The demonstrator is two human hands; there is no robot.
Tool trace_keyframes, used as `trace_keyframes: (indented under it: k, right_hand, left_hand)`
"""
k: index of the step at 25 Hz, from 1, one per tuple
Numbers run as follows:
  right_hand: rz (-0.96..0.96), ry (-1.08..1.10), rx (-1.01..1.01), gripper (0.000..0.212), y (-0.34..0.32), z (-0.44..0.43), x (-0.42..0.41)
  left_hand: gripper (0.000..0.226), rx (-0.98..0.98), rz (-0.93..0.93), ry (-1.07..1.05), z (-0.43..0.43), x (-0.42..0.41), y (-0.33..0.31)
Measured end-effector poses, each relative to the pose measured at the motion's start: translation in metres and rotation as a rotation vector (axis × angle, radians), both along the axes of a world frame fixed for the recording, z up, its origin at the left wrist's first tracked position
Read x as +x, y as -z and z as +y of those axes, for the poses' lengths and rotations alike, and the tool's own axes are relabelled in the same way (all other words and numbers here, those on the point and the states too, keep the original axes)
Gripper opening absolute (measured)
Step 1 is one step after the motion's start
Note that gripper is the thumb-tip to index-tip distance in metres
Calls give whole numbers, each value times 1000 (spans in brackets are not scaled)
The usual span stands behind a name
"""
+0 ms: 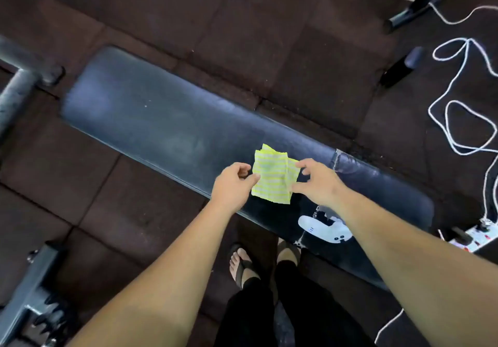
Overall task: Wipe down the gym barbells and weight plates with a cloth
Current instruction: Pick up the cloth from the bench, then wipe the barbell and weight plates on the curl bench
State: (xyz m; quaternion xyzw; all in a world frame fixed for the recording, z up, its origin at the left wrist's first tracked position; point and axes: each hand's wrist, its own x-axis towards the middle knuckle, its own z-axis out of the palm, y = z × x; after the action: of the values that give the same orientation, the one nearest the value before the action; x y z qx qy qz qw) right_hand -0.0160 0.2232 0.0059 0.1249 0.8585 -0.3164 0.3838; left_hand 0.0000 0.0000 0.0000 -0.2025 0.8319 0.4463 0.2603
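a: what fills most of the view?
b: a dark brown rubber-tiled floor [242,9]. across it, slanting from upper left to lower right, is a long black padded bench [151,120], its vinyl scuffed and torn near the right end.
a: and round the edges?
b: grey metal frame tubes [16,87] at the left. at the right, a looped white cord [458,120] lies on the floor and runs down to a white power strip [482,234].
a: the hands?
b: both bare arms reach forward over the bench's near edge. the left hand [234,182] has curled fingers and pinches the left edge of a folded yellow-and-white striped cloth [272,176], thumb against forefinger. the right hand [315,182] has bent, spread fingers, with thumb and forefinger tips gripping the cloth's right edge.
a: anything smaller?
b: a white handheld controller [323,229] lies on the bench under the right forearm. the cloth is between the two hands, over the bench pad. i can't tell whether it rests on the pad or is held just above it.
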Motion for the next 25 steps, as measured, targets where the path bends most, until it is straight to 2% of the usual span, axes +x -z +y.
trace_keyframes:
  k: [3,6,8,11,13,18,22,25]
  right_hand:
    - [6,49,6,86,27,-8,-2]
    - [15,143,-2,93,51,-22,-3]
    - [44,193,-41,87,59,-30,-8]
    - [37,235,-82,69,57,-43,-10]
    - [54,256,-113,62,46,-47,-13]
    - [170,290,-230,58,-18,-45,-28]
    - [309,219,-337,55,-93,-51,-40]
    - [452,20,-322,54,-153,-57,-47]
  left_hand:
    - [53,11,-88,44,11,-7,30]
    - [34,63,-134,49,19,-12,51]
    - [40,84,-148,30,21,-14,61]
    - [25,42,-141,34,22,-17,62]
    - [16,43,-138,16,18,-21,49]
    - [14,162,-80,-68,2,-34,-21]
    - [16,277,-19,-169,-9,-42,-101]
    - [20,351,66,-251,-23,-43,-159]
